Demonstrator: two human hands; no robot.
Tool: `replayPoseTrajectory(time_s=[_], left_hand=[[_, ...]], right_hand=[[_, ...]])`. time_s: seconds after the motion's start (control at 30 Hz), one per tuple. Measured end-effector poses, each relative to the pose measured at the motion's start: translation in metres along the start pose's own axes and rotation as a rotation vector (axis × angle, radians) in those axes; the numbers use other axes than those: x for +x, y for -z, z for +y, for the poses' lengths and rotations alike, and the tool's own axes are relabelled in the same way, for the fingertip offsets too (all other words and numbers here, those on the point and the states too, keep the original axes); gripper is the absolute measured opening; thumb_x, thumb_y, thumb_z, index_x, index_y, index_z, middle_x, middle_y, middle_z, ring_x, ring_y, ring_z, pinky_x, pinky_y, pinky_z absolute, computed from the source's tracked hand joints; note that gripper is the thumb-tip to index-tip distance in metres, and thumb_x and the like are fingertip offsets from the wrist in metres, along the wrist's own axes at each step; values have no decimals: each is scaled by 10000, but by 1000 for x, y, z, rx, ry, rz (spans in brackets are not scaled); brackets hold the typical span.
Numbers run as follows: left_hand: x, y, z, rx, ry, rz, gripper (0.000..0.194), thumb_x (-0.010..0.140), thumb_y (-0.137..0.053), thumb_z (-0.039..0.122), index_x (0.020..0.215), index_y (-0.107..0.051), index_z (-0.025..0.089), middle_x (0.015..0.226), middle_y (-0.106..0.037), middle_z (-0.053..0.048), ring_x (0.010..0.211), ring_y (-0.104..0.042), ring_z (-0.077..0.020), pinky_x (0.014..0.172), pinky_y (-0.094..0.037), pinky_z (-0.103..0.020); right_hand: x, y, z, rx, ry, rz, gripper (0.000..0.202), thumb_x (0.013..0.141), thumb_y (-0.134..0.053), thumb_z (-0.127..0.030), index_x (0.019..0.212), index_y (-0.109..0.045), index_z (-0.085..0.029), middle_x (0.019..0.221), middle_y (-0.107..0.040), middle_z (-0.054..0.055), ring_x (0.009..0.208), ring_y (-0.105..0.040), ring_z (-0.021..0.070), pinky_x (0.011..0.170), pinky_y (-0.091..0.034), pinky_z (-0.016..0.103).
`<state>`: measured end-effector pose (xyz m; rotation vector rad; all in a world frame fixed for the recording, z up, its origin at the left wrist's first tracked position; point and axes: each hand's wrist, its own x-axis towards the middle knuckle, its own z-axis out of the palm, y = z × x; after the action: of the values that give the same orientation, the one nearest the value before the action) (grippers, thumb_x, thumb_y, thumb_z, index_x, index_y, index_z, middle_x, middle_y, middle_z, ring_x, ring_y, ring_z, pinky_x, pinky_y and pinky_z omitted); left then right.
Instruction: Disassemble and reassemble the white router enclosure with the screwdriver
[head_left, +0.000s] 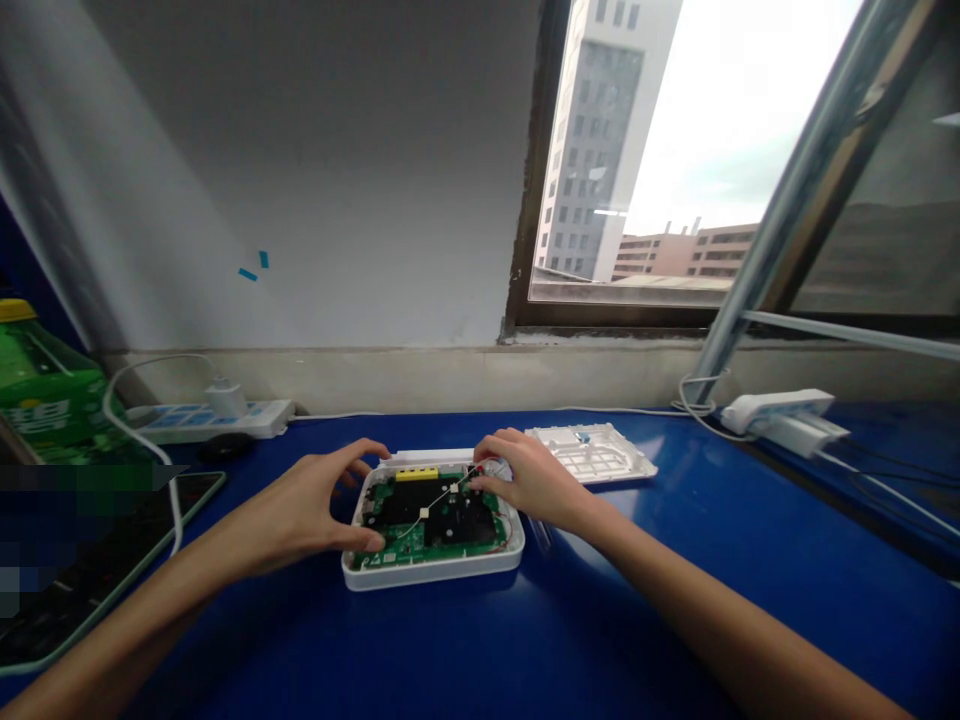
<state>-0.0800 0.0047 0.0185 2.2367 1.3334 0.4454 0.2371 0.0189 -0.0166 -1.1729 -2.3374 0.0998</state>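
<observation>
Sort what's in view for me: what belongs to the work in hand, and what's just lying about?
In the work:
- left hand, at the casing
- right hand, near wires
- white casing
- green circuit board
- white panel, probably its cover

Lying about:
- green bottle
- left power strip
- right power strip

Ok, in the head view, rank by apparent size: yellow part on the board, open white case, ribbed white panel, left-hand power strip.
Open white case
Ribbed white panel and left-hand power strip: too alike to rank
Yellow part
</observation>
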Motion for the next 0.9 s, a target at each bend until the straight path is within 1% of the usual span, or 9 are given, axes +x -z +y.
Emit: replayPoseTrajectory(time_s=[0.1, 0.2, 0.4, 0.5, 0.57, 0.63, 0.73, 0.83, 0.9], left_hand=[[2, -3, -2, -45, -2, 24, 734, 744, -794, 575, 1364, -531, 286, 1304, -657, -86, 1152, -643, -301, 955, -529, -418], [6, -12, 0, -10, -85, 107, 668, 786, -756, 593, 1350, -554, 298, 1411, -581, -74, 1242, -586, -309, 1012, -509, -435], [13, -35, 3, 160, -197, 222, 615, 805, -753, 551, 1325, -581, 272, 1346, -605, -83, 1245, -562, -324, 1074, -450, -500], [16, -40, 8, 215, -277, 275, 493, 880, -682, 535, 1286, -606, 266, 1321, -609, -86, 1227, -563, -303, 1053, -469, -488], [18, -42, 15, 271, -372, 271, 386, 939, -624, 484, 1252, -631, 259, 1315, -614, -86, 1250, -541, -293, 1059, -467, -475], [21, -44, 26, 370, -490, 217, 283, 990, -562, 403, 1214, -664, 263, 1285, -645, -74, 1277, -517, -295, 1057, -467, -472], [27, -48, 51, 515, -598, 137, 275, 1032, -474, 305, 1201, -688, 268, 1236, -693, -59, 1238, -548, -303, 1000, -496, -481], [33, -52, 74, 551, -613, 98, 306, 1044, -447, 310, 1241, -673, 253, 1252, -697, -66, 1178, -590, -297, 961, -518, -479], [35, -56, 82, 558, -614, 94, 307, 1042, -448, 310, 1238, -675, 249, 1267, -692, -71, 1180, -592, -304, 960, -518, -488]], right_hand=[[0, 5, 0, 15, -2, -13, 234, 921, -712, -350, 1115, -660, -229, 1067, -684, 67, 1011, -619, 229, 833, -481, 337], [2, 16, 1, 12, -16, 23, 177, 956, -656, -339, 1089, -674, -224, 1065, -704, 71, 1023, -633, 228, 847, -482, 337], [3, 50, 15, -205, -191, 96, 181, 991, -554, -312, 985, -709, -218, 851, -744, 44, 757, -672, 206, 674, -446, 309], [-5, 69, 32, -315, -274, 36, 209, 966, -573, -349, 1016, -725, -214, 889, -751, 68, 794, -683, 240, 677, -455, 326], [-14, 81, 45, -272, -223, -52, 262, 918, -639, -434, 1030, -729, -215, 971, -744, 83, 919, -682, 265, 775, -489, 347], [-23, 92, 58, -166, -172, -165, 352, 837, -719, -513, 1066, -728, -246, 1103, -722, 78, 1083, -648, 288, 897, -499, 365], [-34, 102, 74, -71, -237, -313, 564, 723, -785, -588, 1207, -693, -315, 1335, -640, 62, 1275, -563, 325, 1041, -470, 410], [-41, 103, 88, -116, -384, -429, 940, 571, -858, -638, 1425, -547, -395, 1603, -393, 52, 1482, -302, 421, 1181, -299, 570], [-44, 102, 96, -155, -464, -490, 1167, 494, -879, -670, 1529, -406, -413, 1674, -247, 56, 1528, -121, 456, 1200, -158, 664]])
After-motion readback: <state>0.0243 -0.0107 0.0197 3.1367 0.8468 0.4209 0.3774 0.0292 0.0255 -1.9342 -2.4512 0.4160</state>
